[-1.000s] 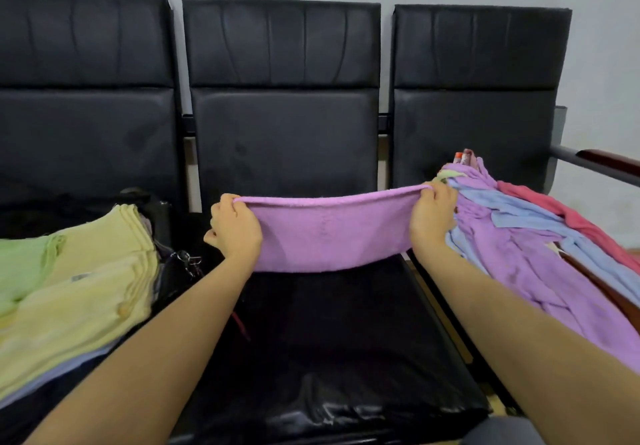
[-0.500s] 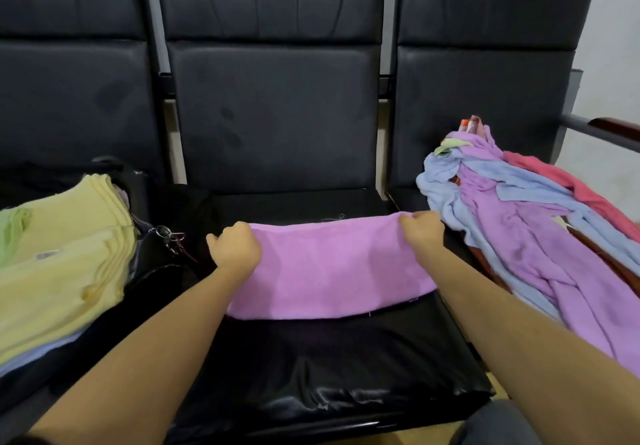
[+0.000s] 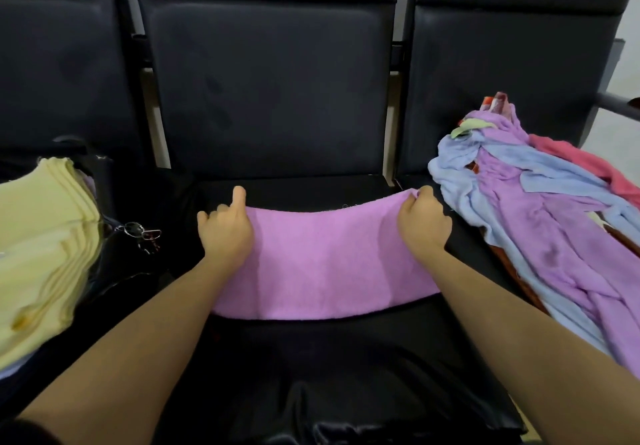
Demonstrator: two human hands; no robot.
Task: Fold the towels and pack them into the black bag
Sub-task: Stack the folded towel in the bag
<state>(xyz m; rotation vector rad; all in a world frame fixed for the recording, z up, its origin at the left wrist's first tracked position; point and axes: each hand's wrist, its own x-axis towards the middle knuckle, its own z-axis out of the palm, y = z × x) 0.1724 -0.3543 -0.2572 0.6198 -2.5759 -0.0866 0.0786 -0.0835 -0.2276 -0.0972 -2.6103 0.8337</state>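
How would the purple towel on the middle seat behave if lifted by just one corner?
Probably floppy: the purple towel lies flat on the black seat, its far edge sagging between the left hand and right hand. Likely light, since fingertip pinches seem enough. It would probably unfold and drape rather than keep its fold.

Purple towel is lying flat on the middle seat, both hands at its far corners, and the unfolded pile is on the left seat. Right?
Not quite: the head view shows the unfolded pile on the right seat, not the left; the left side holds stacked yellow towels. The rest stands: the purple towel lies on the middle seat, with the left hand and right hand at its far corners.
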